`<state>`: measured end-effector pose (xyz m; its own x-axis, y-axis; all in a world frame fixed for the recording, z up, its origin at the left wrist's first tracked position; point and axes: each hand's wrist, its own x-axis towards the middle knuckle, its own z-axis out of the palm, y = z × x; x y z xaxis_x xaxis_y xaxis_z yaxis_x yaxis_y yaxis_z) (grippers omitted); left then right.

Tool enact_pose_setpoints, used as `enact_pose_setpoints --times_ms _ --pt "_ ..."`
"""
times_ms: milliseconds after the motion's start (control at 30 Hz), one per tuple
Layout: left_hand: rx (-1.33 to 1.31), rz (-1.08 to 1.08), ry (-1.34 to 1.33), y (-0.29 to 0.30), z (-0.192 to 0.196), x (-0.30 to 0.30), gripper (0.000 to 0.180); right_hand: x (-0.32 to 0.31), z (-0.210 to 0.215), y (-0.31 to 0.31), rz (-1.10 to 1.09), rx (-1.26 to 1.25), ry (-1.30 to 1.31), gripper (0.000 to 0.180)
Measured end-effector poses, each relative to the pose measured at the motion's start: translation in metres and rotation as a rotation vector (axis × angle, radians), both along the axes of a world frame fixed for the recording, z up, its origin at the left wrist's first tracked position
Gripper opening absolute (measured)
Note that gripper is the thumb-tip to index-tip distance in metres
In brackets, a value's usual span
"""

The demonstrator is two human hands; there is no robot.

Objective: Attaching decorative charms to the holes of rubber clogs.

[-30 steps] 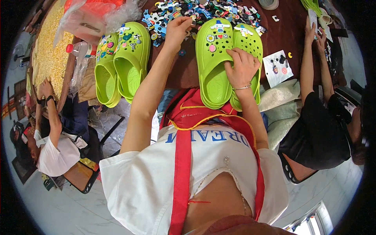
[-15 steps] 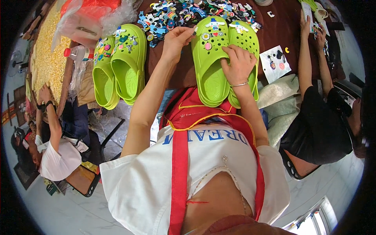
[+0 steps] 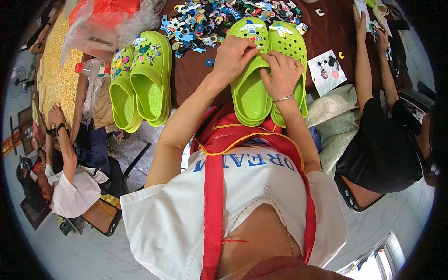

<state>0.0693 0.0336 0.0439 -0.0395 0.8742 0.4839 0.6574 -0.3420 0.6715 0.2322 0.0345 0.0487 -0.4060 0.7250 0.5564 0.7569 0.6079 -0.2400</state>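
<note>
A pair of lime-green clogs stands side by side in front of me: a left clog (image 3: 252,105) and a right clog (image 3: 288,46). White long-eared character charms with blue sit near both toes. My left hand (image 3: 233,58) is closed over the left clog's upper, pinching a small whitish charm (image 3: 258,46) at the fingertips; fingers hide most of it. My right hand (image 3: 283,73) grips the rim of the left clog's upper, its thumb at the foot opening and its fingers on top. It also covers part of the right clog.
Another lime-green pair (image 3: 150,79) with charms stands left. Behind lies a heap of loose charms (image 3: 200,28); a blue flower charm (image 3: 209,61) lies nearer. A white sheet with charms (image 3: 327,72) is right. A plastic bottle (image 3: 93,67) lies left. People work on both sides.
My left hand has moved right and nearer, from beside the left clog's toe onto its upper. My right hand keeps its hold on the rim.
</note>
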Motion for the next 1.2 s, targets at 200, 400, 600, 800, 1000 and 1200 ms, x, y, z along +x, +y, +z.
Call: enact_pose_setpoints --times_ms 200,400,600,800,1000,1200 --pt "0.069 -0.094 0.214 0.006 -0.003 -0.001 0.012 0.001 -0.003 0.001 0.003 0.008 0.009 0.028" --pt "0.09 -0.236 0.175 0.008 -0.006 -0.011 0.014 0.002 -0.002 0.001 0.004 -0.011 0.013 0.03" --pt "0.104 -0.178 0.314 0.008 -0.006 -0.008 0.014 0.002 0.0 -0.001 -0.002 -0.051 -0.009 0.034" --pt "0.138 -0.19 0.437 0.008 -0.001 -0.007 0.013 0.002 -0.003 0.001 -0.002 -0.026 -0.008 0.032" --pt "0.01 -0.253 0.526 0.001 0.011 -0.011 0.024 0.002 -0.003 0.001 -0.005 -0.021 -0.005 0.031" --pt "-0.103 -0.265 0.669 -0.009 0.019 -0.007 0.033 0.002 -0.004 0.001 0.001 -0.019 -0.012 0.031"
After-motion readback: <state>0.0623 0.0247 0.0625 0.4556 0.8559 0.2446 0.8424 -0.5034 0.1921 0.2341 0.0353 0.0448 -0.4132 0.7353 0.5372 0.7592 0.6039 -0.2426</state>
